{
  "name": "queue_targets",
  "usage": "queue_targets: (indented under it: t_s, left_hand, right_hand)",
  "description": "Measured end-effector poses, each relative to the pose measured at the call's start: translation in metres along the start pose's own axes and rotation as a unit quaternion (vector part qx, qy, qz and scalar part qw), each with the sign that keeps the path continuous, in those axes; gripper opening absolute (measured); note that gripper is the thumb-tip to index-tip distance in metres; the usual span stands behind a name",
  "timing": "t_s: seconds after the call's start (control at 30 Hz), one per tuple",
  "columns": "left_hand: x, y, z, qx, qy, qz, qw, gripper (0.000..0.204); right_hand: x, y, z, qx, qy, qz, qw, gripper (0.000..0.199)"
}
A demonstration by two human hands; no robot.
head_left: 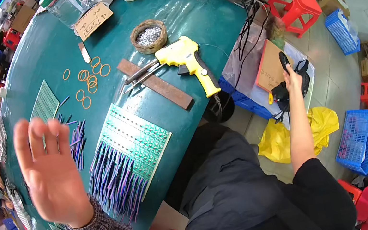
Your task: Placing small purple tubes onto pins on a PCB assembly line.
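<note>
My left hand [53, 176] is raised over the left side of the green table, palm showing and fingers stretched out, with nothing in it. Below and beside it lies a green circuit board panel [134, 140] with many blue-purple wires [112, 180] fanning from its edge. Reaching out to the right, my right hand [293, 79] is closed round a small black handheld object [284, 60], whose exact kind I cannot make out. Under that hand are a black bag [281, 93] and a cardboard piece [269, 67]. A yellow soldering gun [189, 60] rests across a brown bar [165, 91].
Orange rubber bands [88, 80], a round dish of metal bits [148, 37], a second board [45, 101] and a jar [63, 8] stand or lie on the table. Black cables [244, 27] hang off its right edge. A red stool [295, 6] and blue crates [358, 142] are on the floor.
</note>
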State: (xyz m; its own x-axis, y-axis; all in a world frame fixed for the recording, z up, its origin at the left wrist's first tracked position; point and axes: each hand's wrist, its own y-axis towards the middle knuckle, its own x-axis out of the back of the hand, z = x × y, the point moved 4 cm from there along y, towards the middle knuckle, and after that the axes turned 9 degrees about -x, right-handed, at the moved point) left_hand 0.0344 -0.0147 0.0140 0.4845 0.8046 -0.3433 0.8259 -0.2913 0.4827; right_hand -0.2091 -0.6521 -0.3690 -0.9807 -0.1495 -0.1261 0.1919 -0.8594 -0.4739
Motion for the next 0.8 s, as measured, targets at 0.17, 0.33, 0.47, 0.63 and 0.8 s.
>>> queue_targets:
  t_s: [0.17,0.33,0.47,0.63,0.8]
  left_hand:
    - [0.058,-0.04,0.016,0.102,0.058,-0.028,0.993,0.024]
    - [0.081,-0.068,0.023,0.132,0.122,-0.124,0.976,0.017]
    - [0.1,-0.093,0.015,0.118,0.227,-0.16,0.953,0.016]
    - [0.092,-0.088,0.022,0.107,0.445,-0.027,0.889,0.013]
    - [0.093,-0.101,0.032,0.095,0.584,0.063,0.804,0.013]
  right_hand:
    - [0.002,0.002,-0.053,-0.174,-0.006,-0.094,0.98,0.027]
    - [-0.055,-0.048,-0.03,0.024,-0.082,0.147,0.985,0.024]
    - [-0.185,-0.221,0.04,0.163,-0.161,0.319,0.92,0.033]
    - [-0.257,-0.345,0.055,0.362,-0.508,0.321,0.713,0.037]
    - [-0.274,-0.341,0.04,0.398,-0.607,0.302,0.618,0.05]
